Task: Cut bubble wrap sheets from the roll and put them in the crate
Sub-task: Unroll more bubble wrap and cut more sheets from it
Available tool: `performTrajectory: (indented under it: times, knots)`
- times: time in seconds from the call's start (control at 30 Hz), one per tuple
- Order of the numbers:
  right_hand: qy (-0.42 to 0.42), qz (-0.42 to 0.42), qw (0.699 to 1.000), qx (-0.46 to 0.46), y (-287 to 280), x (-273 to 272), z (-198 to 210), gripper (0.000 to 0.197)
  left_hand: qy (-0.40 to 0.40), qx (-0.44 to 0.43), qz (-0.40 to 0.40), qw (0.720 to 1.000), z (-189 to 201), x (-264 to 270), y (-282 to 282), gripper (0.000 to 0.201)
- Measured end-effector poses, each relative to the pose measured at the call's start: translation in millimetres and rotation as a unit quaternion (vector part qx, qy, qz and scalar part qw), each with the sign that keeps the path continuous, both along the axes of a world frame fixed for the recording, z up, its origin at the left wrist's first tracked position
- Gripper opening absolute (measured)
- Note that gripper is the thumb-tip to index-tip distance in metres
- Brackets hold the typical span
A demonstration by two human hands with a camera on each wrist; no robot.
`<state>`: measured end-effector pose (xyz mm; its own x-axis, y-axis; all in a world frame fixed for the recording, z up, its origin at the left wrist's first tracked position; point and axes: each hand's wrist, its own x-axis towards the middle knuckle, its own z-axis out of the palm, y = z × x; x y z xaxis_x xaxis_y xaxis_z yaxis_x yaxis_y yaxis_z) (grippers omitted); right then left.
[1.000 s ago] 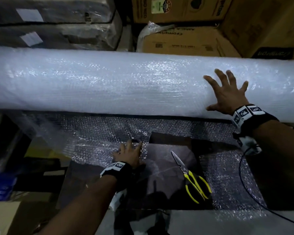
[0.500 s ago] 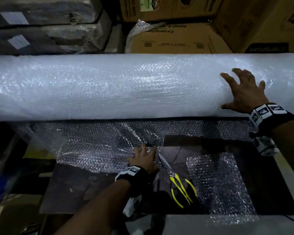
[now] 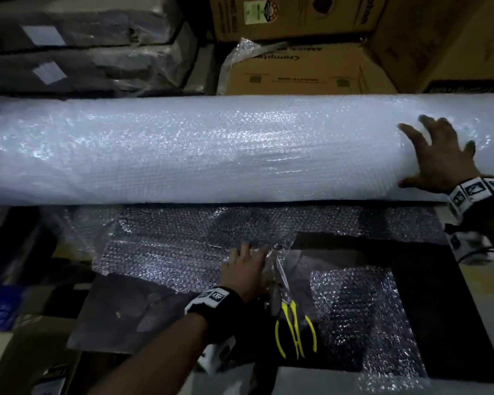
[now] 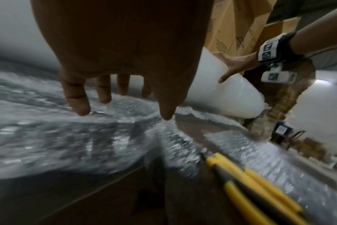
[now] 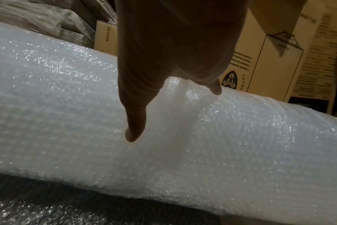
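Note:
A thick white bubble wrap roll [image 3: 211,149] lies across the middle of the head view. My right hand [image 3: 439,155] rests on its right part with fingers spread; the right wrist view shows the hand [image 5: 173,68] flat against the roll [image 5: 183,152]. An unrolled sheet [image 3: 169,258] spreads toward me over a dark board [image 3: 120,317]. My left hand [image 3: 246,269] presses its straight fingers [image 4: 79,103] on the sheet's right edge, which is bunched there. Yellow-handled scissors [image 3: 293,326] lie just right of that hand, their blades partly under the wrap. A separate cut piece [image 3: 362,323] lies to the right.
Cardboard boxes [image 3: 303,72] and dark wrapped bundles [image 3: 77,52] are stacked behind the roll. A blue box-like thing [image 3: 0,306] sits low at the left edge. More cardboard [image 3: 20,363] lies at the near left.
My left hand has slid right along the sheet up to the scissors, and the sheet's edge now covers the blades. My right hand has shifted right on the roll.

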<state>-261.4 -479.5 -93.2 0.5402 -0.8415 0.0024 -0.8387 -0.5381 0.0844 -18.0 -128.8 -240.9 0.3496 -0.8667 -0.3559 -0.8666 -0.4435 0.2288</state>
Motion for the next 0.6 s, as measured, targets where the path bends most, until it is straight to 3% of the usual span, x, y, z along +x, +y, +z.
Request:
performTrajectory:
  times: [0.13,0.2,0.3,0.43,0.6]
  knots:
    - [0.007,-0.015,1.000,0.006,6.0,0.9,-4.5,0.134,-0.067,0.015,-0.014,0.998,-6.7,49.4,42.6,0.074]
    - [0.007,-0.029,1.000,0.008,12.6,5.1,-7.8,0.133,-0.099,-0.008,-0.056,0.993,-10.8,63.4,61.5,0.062]
    - [0.005,-0.046,0.999,0.011,26.2,12.3,-11.3,0.129,-0.135,-0.079,-0.137,0.978,-20.8,65.0,75.3,0.034]
    - [-0.005,-0.027,1.000,0.010,47.9,21.9,-5.2,0.125,-0.116,-0.117,-0.224,0.961,-25.9,48.0,69.4,0.037]
    - [-0.063,0.007,0.998,-0.016,111.4,35.7,-6.7,0.092,-0.110,-0.107,-0.241,0.958,-22.8,28.9,66.5,0.039]
